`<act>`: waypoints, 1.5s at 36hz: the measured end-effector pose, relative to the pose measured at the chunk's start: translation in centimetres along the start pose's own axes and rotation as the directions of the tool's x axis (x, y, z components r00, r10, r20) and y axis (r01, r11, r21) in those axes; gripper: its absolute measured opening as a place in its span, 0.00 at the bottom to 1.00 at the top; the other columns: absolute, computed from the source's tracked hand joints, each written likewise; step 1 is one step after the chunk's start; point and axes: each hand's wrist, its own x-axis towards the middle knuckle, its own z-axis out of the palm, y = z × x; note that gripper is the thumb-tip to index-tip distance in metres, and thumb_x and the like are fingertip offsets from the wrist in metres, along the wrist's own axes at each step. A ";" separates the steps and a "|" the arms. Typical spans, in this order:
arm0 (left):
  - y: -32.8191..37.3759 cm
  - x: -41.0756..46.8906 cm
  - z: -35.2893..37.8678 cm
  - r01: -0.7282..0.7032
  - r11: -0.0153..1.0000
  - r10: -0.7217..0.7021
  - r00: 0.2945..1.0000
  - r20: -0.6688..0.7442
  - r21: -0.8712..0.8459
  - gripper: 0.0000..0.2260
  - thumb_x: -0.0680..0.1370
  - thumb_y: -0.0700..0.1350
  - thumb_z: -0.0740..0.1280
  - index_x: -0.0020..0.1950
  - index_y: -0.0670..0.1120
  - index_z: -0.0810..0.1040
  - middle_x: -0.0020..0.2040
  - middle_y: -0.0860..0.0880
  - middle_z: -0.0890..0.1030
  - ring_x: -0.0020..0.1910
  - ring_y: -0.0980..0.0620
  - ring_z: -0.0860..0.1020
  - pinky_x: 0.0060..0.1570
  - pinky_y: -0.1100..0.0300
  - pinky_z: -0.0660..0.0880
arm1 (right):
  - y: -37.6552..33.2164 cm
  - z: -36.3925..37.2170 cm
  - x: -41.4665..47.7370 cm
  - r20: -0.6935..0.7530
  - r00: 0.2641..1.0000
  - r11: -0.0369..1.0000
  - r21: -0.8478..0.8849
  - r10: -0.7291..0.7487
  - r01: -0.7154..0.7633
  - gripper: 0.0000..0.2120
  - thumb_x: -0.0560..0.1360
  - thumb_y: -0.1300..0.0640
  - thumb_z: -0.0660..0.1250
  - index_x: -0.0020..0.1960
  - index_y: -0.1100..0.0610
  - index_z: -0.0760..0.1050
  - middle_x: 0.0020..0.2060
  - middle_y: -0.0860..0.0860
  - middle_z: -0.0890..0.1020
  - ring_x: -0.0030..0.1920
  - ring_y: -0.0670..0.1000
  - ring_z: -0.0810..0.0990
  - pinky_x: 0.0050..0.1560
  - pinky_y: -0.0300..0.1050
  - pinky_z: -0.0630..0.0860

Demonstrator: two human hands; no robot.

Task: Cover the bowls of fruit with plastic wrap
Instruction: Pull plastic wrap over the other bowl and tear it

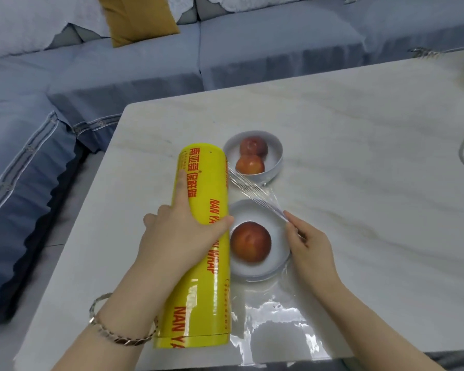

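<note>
While the left hand (pixel 182 231) straddles the yellow roll of plastic wrap (pixel 204 183), thumb hooked over its right side, index finger laid straight along the top and the other fingers curled down its left side, the right hand (pixel 310 243) pinches the film (pixel 252 192) between thumb and fingertips just above the far rim of the near bowl (pixel 280 259). The roll lies lengthways toward the table's (pixel 373 162) left edge, reaching almost to the front edge, just beside both bowls. The near bowl holds one red fruit (pixel 250 241). The far bowl (pixel 276 156), close behind it, holds two and looks uncovered. Drawn-off film seems to lie over the near bowl and glistens on the tabletop toward the front edge, but its far margin has gathered into a narrow rope. To do this step well, I judge that rope needs opening out flat before anything is torn: press the roll down so it cannot turn, draw the pinched edge toward the right edge under even tension, then lower it past the rim so the sheet clings all round.
</note>
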 end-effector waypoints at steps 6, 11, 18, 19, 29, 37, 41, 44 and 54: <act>-0.4 0.6 -0.1 0.041 0.916 -0.011 0.997 0.076 -0.400 0.33 0.76 0.62 0.59 0.73 0.68 0.40 0.68 0.45 0.65 0.55 0.44 0.72 0.57 0.51 0.69 | 0.2 -0.3 0.3 0.024 0.999 0.999 -0.011 -0.030 0.030 0.14 0.77 0.56 0.61 0.61 0.50 0.77 0.48 0.54 0.84 0.42 0.48 0.79 0.50 0.37 0.75; -1.7 1.9 -0.3 0.226 0.731 -0.036 0.955 0.294 -0.644 0.44 0.60 0.60 0.73 0.73 0.54 0.60 0.65 0.46 0.74 0.55 0.45 0.79 0.54 0.47 0.77 | 0.5 -0.3 0.4 0.048 0.998 0.999 -0.019 -0.038 0.039 0.14 0.77 0.54 0.60 0.60 0.48 0.77 0.50 0.45 0.84 0.51 0.46 0.80 0.59 0.54 0.76; -2.7 2.0 0.5 0.239 0.546 0.046 0.948 0.313 -0.803 0.39 0.61 0.55 0.75 0.70 0.57 0.64 0.57 0.48 0.81 0.46 0.46 0.84 0.40 0.50 0.81 | 0.4 -0.1 0.2 0.029 0.999 0.997 -0.063 -0.041 0.042 0.15 0.77 0.53 0.58 0.60 0.49 0.77 0.55 0.45 0.83 0.55 0.42 0.79 0.61 0.50 0.75; -2.8 1.9 0.5 0.225 0.557 0.031 0.956 0.291 -0.799 0.39 0.62 0.53 0.77 0.69 0.58 0.64 0.57 0.49 0.80 0.46 0.47 0.83 0.40 0.51 0.81 | 0.3 0.0 0.2 0.018 0.999 0.997 -0.053 -0.051 0.052 0.14 0.77 0.56 0.59 0.59 0.50 0.78 0.54 0.45 0.83 0.52 0.38 0.79 0.59 0.44 0.76; -4.4 1.9 1.0 0.124 0.870 -0.107 0.992 0.062 -0.478 0.55 0.56 0.63 0.73 0.73 0.65 0.41 0.65 0.52 0.73 0.58 0.46 0.76 0.59 0.46 0.74 | -1.4 -0.4 -0.1 -0.032 0.992 0.991 -0.057 -0.126 0.124 0.16 0.78 0.63 0.57 0.46 0.48 0.80 0.34 0.33 0.81 0.37 0.32 0.76 0.40 0.26 0.71; -4.2 2.3 3.5 0.214 0.950 -0.196 0.975 0.100 -0.228 0.51 0.63 0.71 0.69 0.73 0.65 0.36 0.64 0.41 0.70 0.57 0.39 0.75 0.57 0.49 0.72 | -2.0 -2.4 1.0 -0.050 0.993 0.985 -0.139 -0.111 0.103 0.14 0.77 0.63 0.59 0.53 0.54 0.81 0.46 0.50 0.85 0.44 0.38 0.78 0.43 0.26 0.73; -3.4 2.3 4.0 0.201 0.971 -0.196 0.980 0.045 -0.132 0.49 0.64 0.74 0.61 0.74 0.62 0.35 0.61 0.39 0.69 0.55 0.38 0.74 0.53 0.50 0.71 | -3.0 -3.2 1.2 -0.046 0.992 0.982 -0.156 -0.119 0.110 0.16 0.77 0.65 0.59 0.44 0.48 0.80 0.45 0.53 0.85 0.40 0.34 0.79 0.38 0.21 0.70; -3.0 2.3 4.4 0.183 0.980 -0.183 0.983 0.014 -0.076 0.43 0.69 0.74 0.54 0.75 0.59 0.36 0.61 0.37 0.69 0.55 0.36 0.74 0.53 0.50 0.70 | -3.3 -3.6 1.6 -0.029 0.995 0.981 -0.172 -0.094 0.087 0.17 0.76 0.66 0.59 0.40 0.45 0.77 0.43 0.53 0.83 0.34 0.29 0.76 0.36 0.22 0.71; -1.7 5.6 3.1 0.115 0.980 -0.111 0.993 0.033 -0.165 0.39 0.68 0.55 0.71 0.69 0.41 0.53 0.64 0.40 0.65 0.61 0.37 0.70 0.55 0.48 0.70 | -6.9 -0.3 3.4 0.064 0.939 0.752 -0.582 -0.338 0.310 0.22 0.69 0.70 0.60 0.62 0.60 0.73 0.62 0.59 0.74 0.66 0.58 0.68 0.61 0.23 0.52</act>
